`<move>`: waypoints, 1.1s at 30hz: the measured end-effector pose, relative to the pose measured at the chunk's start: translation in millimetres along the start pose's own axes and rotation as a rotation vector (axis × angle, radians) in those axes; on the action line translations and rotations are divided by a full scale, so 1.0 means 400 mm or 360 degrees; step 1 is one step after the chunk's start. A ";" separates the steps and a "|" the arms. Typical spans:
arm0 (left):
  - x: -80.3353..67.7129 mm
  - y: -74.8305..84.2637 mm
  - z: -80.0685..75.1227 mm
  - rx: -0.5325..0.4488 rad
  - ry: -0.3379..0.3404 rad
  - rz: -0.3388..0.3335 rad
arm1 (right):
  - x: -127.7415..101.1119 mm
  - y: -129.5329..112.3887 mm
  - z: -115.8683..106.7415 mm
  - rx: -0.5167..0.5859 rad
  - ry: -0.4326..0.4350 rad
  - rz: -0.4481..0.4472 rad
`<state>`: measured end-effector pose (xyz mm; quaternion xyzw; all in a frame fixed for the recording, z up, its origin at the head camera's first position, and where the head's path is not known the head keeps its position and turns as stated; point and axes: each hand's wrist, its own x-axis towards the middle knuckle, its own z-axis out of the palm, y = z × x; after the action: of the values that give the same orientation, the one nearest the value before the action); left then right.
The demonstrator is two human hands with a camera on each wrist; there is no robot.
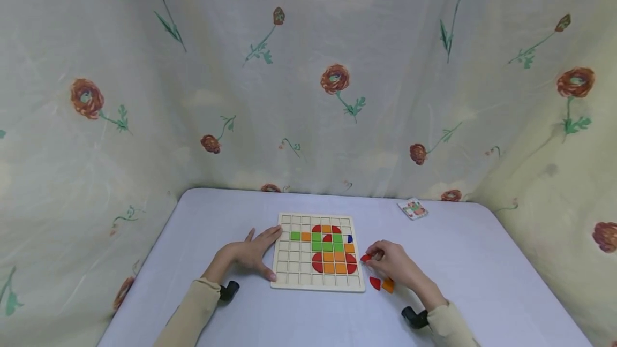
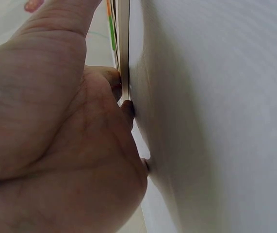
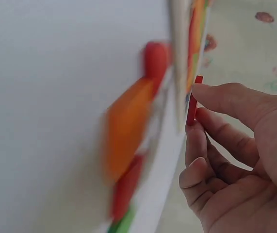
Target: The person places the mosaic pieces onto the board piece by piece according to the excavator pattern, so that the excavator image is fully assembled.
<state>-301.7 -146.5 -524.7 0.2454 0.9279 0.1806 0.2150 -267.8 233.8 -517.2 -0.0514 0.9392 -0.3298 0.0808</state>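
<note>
A wooden grid board [image 1: 289,269] lies on the table, partly filled with green, orange, red and blue tiles. My left hand [image 1: 255,253] lies flat against the board's left edge [image 2: 123,58], fingers straight, thumb near its front corner. My right hand [image 1: 392,262] sits just off the board's right edge and pinches a small red tile [image 1: 366,257] between thumb and fingertips; in the right wrist view the red tile [image 3: 192,104] stands edge-on beside the board [image 3: 179,58]. A loose red piece [image 1: 375,283] and an orange piece [image 1: 388,285] lie on the table under that hand.
A small pattern card [image 1: 413,209] lies at the back right of the pale table [image 1: 482,261]. Flowered curtain [image 1: 308,79] closes in the table on the back and both sides. Black wrist cameras [image 1: 414,317] sit on both forearms.
</note>
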 end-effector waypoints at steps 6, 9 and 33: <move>0.003 -0.003 0.005 0.0003 0.0002 0.0016 | 0.056 -0.111 0.044 0.0014 -0.0028 -0.0239; 0.002 -0.006 0.004 0.0006 -0.0004 0.0013 | 0.096 -0.169 0.085 0.0020 -0.0072 -0.0364; 0.003 -0.011 -0.005 0.0010 -0.0025 0.0056 | 0.270 -0.324 0.269 -0.0019 -0.0236 -0.0516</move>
<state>-305.1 -150.0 -525.3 0.2636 0.9223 0.1796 0.2184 -348.1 51.1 -531.2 -0.2268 0.9120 -0.3282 0.0952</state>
